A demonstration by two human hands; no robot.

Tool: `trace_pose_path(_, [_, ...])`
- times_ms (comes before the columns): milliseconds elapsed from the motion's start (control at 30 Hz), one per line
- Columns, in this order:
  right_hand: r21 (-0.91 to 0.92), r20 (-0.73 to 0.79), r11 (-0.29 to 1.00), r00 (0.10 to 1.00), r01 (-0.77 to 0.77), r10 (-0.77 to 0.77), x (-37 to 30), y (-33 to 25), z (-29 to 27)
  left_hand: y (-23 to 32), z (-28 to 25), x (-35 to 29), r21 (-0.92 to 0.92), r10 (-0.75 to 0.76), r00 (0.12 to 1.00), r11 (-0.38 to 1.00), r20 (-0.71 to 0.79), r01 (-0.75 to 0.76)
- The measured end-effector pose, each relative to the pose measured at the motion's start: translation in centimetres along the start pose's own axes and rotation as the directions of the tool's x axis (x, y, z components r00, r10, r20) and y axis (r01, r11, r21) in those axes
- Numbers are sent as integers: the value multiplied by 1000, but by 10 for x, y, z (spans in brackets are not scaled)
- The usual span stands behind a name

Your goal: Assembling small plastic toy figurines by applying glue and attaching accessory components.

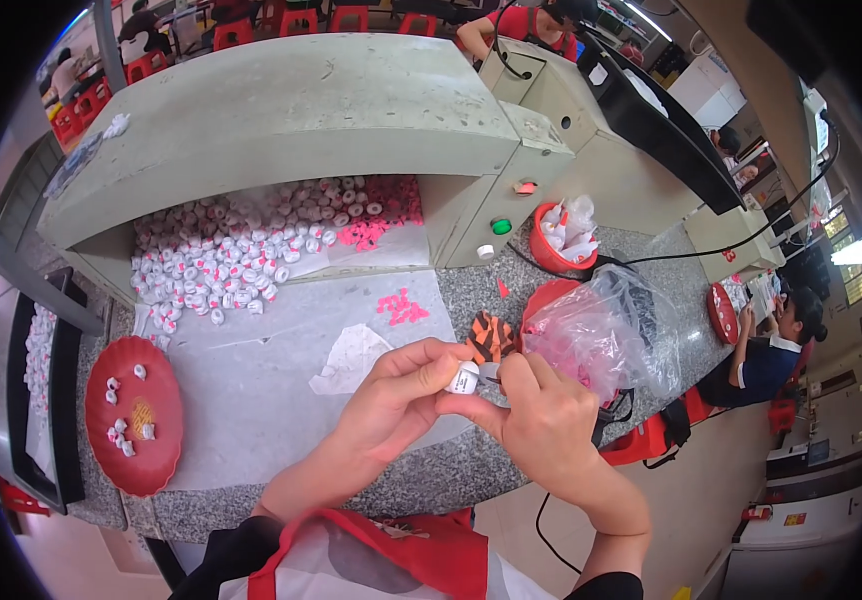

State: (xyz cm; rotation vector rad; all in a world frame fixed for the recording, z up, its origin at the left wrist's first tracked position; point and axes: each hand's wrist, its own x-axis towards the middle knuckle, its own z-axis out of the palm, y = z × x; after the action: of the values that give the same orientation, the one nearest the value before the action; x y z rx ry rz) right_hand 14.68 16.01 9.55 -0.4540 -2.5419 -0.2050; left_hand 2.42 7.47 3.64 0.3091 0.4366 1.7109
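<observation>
Above the front edge of the bench, my left hand pinches a small white rounded piece with dark print between thumb and fingertips. My right hand is closed on a thin pointed tool; only its narrow tip shows, touching or very near the piece's right side. The right thumb reaches under the piece. Beneath the hands lies white sheeting with a crumpled paper scrap and small pink bits. Many similar white pieces are heaped under the grey hood.
A red scalloped tray with several white pieces sits at left. To the right are a red dish under a clear plastic bag and a red bowl of white wads. The grey hood rises ahead. A co-worker sits at far right.
</observation>
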Motion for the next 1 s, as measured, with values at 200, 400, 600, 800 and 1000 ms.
trace_pose_path(200, [-23, 6, 999, 1000, 27, -27, -6, 1, 2, -3, 1, 1, -12, -2, 1000, 1000, 4, 2])
trace_pose_path(400, [-8, 27, 1000, 1000, -15, 15, -7, 2, -1, -6, -4, 6, -13, -5, 1000, 1000, 30, 6])
trace_pose_path(600, [0, -20, 1000, 1000, -13, 13, -9, 5, 2, -5, -3, 5, 14, -8, 998, 1000, 55, 7])
trace_pose_path(800, [28, -57, 1000, 998, 13, -11, -12, 3, 4, -6, -2, 2, -10, -3, 998, 1000, 69, 4])
trace_pose_path(1000, [0, -12, 1000, 1000, 19, -19, -11, 1, 1, -4, -2, 2, 11, -5, 998, 1000, 58, 4])
